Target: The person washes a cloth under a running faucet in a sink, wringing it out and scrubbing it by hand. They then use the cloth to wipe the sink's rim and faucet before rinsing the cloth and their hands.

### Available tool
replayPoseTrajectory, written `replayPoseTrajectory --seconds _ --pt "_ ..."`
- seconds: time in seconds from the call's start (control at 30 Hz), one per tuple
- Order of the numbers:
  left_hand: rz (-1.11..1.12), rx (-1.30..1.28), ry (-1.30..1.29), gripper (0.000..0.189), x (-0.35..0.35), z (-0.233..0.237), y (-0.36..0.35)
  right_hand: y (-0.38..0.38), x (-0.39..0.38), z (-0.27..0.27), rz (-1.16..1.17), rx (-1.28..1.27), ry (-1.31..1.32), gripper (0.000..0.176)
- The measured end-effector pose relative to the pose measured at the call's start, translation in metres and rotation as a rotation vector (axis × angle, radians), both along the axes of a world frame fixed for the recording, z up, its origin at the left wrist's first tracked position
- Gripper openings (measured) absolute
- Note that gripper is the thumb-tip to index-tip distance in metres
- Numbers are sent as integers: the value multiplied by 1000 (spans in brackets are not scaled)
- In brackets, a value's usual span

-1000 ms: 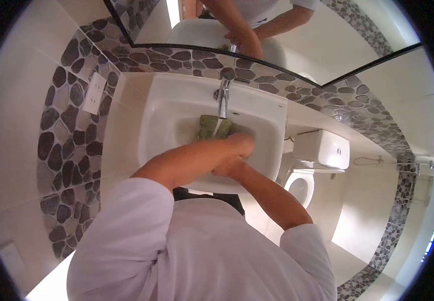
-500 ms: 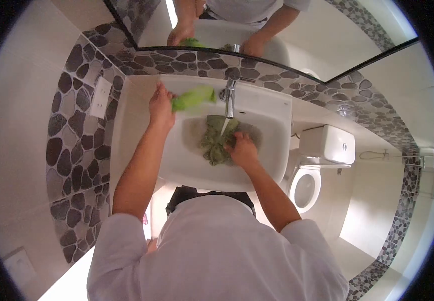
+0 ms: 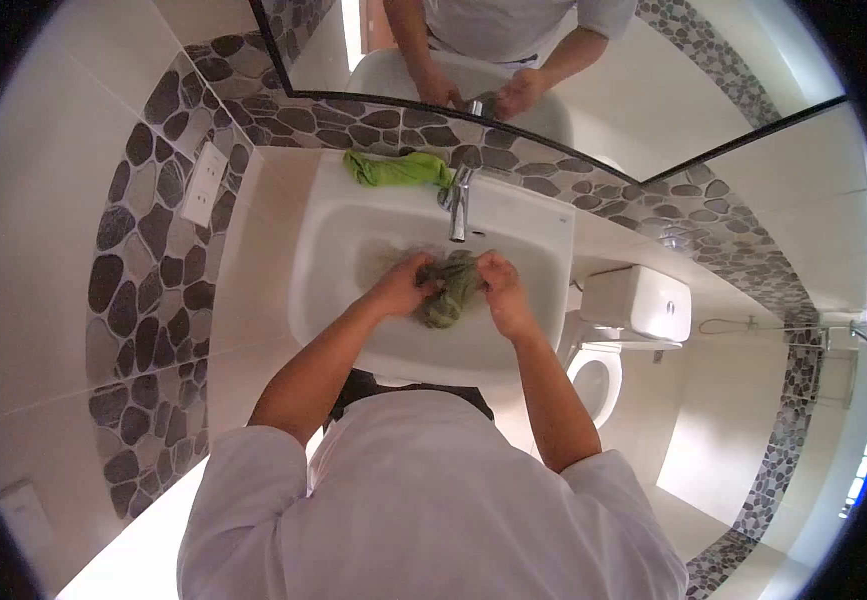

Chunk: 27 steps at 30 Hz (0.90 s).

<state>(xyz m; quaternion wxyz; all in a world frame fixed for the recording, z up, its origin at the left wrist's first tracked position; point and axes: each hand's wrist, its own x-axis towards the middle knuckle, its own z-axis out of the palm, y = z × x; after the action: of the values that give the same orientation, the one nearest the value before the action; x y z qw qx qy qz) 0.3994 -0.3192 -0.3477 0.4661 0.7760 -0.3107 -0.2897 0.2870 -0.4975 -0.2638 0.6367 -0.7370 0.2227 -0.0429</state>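
A wet, dull green cloth [image 3: 450, 290] is bunched up over the basin of the white sink [image 3: 353, 350]. My left hand [image 3: 403, 287] grips its left side, fingers curled into the folds. On the other side, my right hand [image 3: 501, 290] pinches the cloth's upper right edge. Just beyond both hands stands the chrome faucet [image 3: 459, 208], its spout pointing down over the cloth. A bright green cloth [image 3: 398, 168] lies crumpled along the sink's back ledge, left of the faucet and touching its base.
Behind the sink runs a pebble-tiled band [image 3: 353, 128] with a mirror [image 3: 453, 75] above it. A wall outlet [image 3: 203, 185] sits to the left. To the right are the toilet tank [image 3: 638, 303] and the toilet bowl [image 3: 595, 385].
My left hand has let go of the bright green cloth on the back ledge and taken hold of the dull green one. My right hand has lifted its edge. The running water no longer shows.
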Motion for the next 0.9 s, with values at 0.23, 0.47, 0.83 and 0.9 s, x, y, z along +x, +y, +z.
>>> replayPoseTrajectory --seconds 0.23,0.47,0.83,0.9 --pt "54 -77 260 42 -3 123 12 -41 -27 -2 -18 -169 125 19" --pt "167 -208 -77 25 -8 156 -1 22 -16 21 48 -298 -4 29" --pt "518 -48 49 40 21 156 49 33 21 -59 217 -299 -26 22" --pt "217 207 -98 40 26 148 64 18 20 -62 135 -8 80 23"
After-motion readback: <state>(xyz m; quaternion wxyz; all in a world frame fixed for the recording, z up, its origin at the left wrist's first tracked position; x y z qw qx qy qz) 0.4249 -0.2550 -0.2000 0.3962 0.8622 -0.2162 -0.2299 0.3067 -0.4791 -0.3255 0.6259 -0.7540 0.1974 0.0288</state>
